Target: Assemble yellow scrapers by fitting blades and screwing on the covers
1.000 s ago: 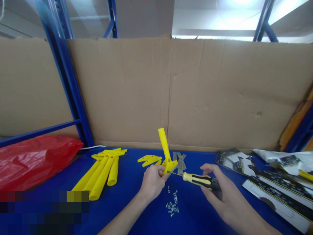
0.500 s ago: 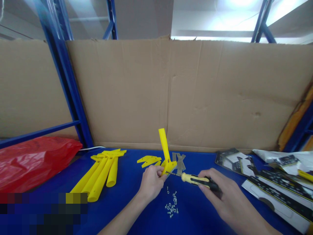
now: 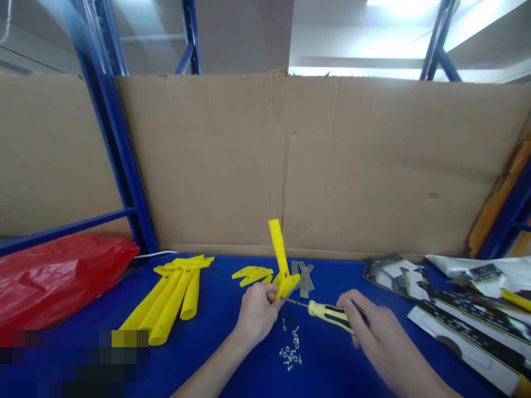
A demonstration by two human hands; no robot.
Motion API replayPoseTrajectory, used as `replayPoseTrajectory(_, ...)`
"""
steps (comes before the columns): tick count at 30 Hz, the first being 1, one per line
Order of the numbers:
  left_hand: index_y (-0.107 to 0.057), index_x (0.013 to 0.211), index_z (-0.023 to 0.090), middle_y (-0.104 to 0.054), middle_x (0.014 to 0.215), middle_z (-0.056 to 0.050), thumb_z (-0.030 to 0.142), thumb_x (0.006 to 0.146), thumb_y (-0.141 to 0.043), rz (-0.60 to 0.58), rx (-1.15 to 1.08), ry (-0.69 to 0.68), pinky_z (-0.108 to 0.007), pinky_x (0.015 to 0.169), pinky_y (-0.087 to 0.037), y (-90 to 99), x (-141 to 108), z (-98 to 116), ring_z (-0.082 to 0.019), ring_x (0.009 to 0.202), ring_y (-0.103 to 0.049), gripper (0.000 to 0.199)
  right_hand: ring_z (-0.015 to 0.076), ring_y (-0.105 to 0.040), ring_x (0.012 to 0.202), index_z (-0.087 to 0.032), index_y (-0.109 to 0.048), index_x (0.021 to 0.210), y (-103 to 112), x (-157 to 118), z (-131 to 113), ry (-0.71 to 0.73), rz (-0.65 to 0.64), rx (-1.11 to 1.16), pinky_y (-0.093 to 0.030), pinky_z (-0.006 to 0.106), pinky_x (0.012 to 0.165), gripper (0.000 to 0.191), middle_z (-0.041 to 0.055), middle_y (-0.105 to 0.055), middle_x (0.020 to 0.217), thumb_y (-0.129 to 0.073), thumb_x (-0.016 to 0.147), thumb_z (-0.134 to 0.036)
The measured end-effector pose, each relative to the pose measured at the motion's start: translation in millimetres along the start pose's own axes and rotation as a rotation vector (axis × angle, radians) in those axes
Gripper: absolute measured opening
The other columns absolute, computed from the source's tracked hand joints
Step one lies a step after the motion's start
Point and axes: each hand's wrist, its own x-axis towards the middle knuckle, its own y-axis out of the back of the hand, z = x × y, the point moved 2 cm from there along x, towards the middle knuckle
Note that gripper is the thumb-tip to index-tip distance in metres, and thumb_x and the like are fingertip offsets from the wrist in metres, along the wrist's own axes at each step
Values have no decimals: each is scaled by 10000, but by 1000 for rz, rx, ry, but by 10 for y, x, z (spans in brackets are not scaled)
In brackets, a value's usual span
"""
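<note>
My left hand [image 3: 258, 310] grips the head of a yellow plastic scraper handle [image 3: 277, 246], whose tube points up and away from me. A thin metal blade edge shows along the head's right side. Wrapped around a yellow-and-black screwdriver [image 3: 329, 314] is my right hand [image 3: 369, 326]. The screwdriver's shaft points left, and its tip meets the head close to my left fingertips. Small screws and nuts [image 3: 291, 354] lie loose on the blue table just below. Behind the hands are flat yellow plates [image 3: 251, 273] and several grey metal blades [image 3: 305, 279].
More yellow handles [image 3: 172, 298] lie in a group at left, beside a red plastic bag [image 3: 62, 273]. Black-and-white printed cards [image 3: 468, 337] and a white plastic bag [image 3: 456, 264] cover the right side. A cardboard panel [image 3: 207, 166] closes off the back, next to a blue metal post [image 3: 120, 149].
My right hand has shifted its fingers on the screwdriver handle, and the handle end has dropped slightly. The left hand and the yellow handle stay nearly in place. The view has tilted a little.
</note>
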Motion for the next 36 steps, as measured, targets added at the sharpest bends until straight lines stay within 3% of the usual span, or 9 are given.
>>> replayPoseTrajectory(7, -627, 640, 176, -529, 518, 54, 258, 699, -665, -55, -93, 58, -207, 489, -437, -8, 28, -29, -108, 482, -550, 109, 182, -631, 551, -230, -592, 1022, -25, 55, 79, -44, -47, 8, -442, 253, 515, 318, -15, -659, 604, -367, 920, -431)
replayPoseTrajectory(11, -625, 645, 165, -547, 545, 49, 252, 690, -683, -51, -138, 76, -209, 473, -465, -13, 44, -49, -104, 475, -558, 114, 236, -682, 836, -228, -609, 1158, -19, 56, 135, -55, -90, -46, -510, 298, 686, 398, 54, -732, 957, -531, 831, -441)
replayPoseTrajectory(13, -622, 643, 159, -547, 550, 46, 231, 688, -682, -44, -160, 87, -212, 467, -480, -16, 46, -52, -106, 480, -565, 104, 234, -679, 866, -244, -659, 1081, -10, 58, 140, -10, -141, -44, -504, 296, 717, 316, 42, -731, 985, -545, 827, -393)
replayPoseTrajectory(16, -623, 658, 146, -533, 557, 43, 162, 693, -654, -18, -194, 102, -206, 448, -495, -14, 47, -47, -106, 486, -570, 49, 201, -662, 689, -243, -679, 917, 19, 80, 142, 26, -164, -37, -465, 268, 609, 244, 14, -726, 785, -472, 874, -364)
replayPoseTrajectory(20, -642, 713, 117, -566, 615, 17, 103, 713, -601, 43, -240, 120, -192, 433, -509, 14, 57, -35, -105, 520, -588, 43, 210, -619, 588, -234, -620, 911, 67, 139, 225, -136, -54, -132, -397, 279, 540, 290, 7, -667, 644, -396, 897, -417)
replayPoseTrajectory(24, -661, 762, 99, -597, 643, -3, 113, 720, -603, 94, -288, 136, -176, 404, -503, 41, 65, -21, -104, 519, -598, 73, 249, -650, 683, -232, -563, 850, 53, 169, 326, -300, -55, -330, -375, 301, 572, 263, 35, -678, 733, -365, 909, -396)
replayPoseTrajectory(29, -678, 741, 104, -613, 630, -7, 113, 699, -626, 102, -330, 118, -173, 398, -502, 38, 39, 14, -110, 520, -606, 68, 279, -665, 802, -209, -531, 866, -25, 161, 363, -324, -100, -504, -387, 319, 591, 239, 81, -649, 923, -342, 931, -341)
replayPoseTrajectory(36, -701, 785, 116, -613, 592, 5, 133, 709, -605, 95, -305, 88, -190, 411, -494, 54, 13, 43, -109, 493, -580, 123, 276, -655, 810, -190, -557, 841, -37, 166, 361, -354, -142, -612, -428, 340, 601, 226, 105, -620, 931, -373, 911, -301)
